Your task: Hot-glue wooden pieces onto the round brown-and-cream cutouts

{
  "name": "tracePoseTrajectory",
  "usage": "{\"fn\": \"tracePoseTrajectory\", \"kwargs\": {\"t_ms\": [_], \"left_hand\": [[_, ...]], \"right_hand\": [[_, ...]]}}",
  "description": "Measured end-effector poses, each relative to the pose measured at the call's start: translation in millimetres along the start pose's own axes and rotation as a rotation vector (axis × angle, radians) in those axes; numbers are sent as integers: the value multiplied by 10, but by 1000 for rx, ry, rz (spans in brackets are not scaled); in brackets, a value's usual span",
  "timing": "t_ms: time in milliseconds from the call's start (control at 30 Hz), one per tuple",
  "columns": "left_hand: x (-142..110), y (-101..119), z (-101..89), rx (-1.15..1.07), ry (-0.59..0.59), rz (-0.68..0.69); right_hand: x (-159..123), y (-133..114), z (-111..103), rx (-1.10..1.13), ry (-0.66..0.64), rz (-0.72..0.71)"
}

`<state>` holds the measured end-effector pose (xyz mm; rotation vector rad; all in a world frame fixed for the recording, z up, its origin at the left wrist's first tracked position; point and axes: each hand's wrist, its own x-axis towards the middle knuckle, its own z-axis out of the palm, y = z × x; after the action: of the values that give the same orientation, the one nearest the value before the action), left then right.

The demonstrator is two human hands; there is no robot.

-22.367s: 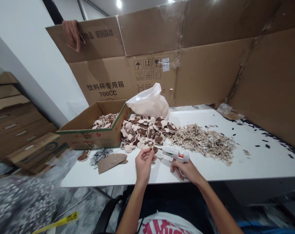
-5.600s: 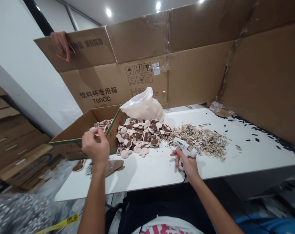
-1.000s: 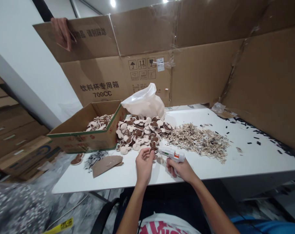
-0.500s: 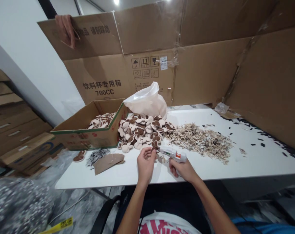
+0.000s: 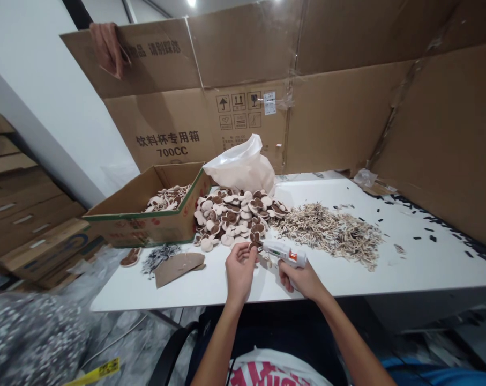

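My right hand [image 5: 297, 277] is wrapped around the handle of a white glue gun [image 5: 283, 253] with an orange part on its body. The gun's nozzle points left, at a small brown felt piece [image 5: 254, 245] pinched between the thumb and fingers of my left hand [image 5: 241, 268]. Whether nozzle and piece touch, I cannot tell. Just beyond my left hand lies a heap of brown and cream felt pieces [image 5: 230, 214], rounded and eared in outline. To its right spreads a pile of thin cream strips [image 5: 335, 233].
An open cardboard box [image 5: 146, 233] holding more felt pieces stands at the left. A white plastic bag [image 5: 243, 163] sits behind the heap. Brown card [image 5: 178, 268] and dark scraps [image 5: 158, 259] lie front left. Small black pieces [image 5: 431, 238] dot the right side. Another person's hand [image 5: 107, 48] grips the cardboard wall.
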<state>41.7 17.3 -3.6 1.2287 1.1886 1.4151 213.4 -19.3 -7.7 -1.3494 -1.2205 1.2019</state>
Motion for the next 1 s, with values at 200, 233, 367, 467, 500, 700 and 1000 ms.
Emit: {"fn": "tracePoseTrajectory", "kwargs": {"t_ms": [200,233,367,467,500,700,1000], "left_hand": [[3,12,2,3,13,10],[5,13,2,3,12,10],[4,17,1,8,11,11],[1,13,0,10,18,6],[1,10,0,9,20,5],[-1,-18,-6,-11,18,7],[-15,-20,-32,-2,27,78]], "right_hand": [[-5,2,-3,-11,1,-1],[-4,1,-3,-10,0,2],[1,-7,-4,-10,-11,6],[11,2,-6,-4,-15,0],[15,9,-6,-4,-15,-1],[19,30,-4,-2,-20,-11],[22,41,-1,-1,-16,-45]]}}
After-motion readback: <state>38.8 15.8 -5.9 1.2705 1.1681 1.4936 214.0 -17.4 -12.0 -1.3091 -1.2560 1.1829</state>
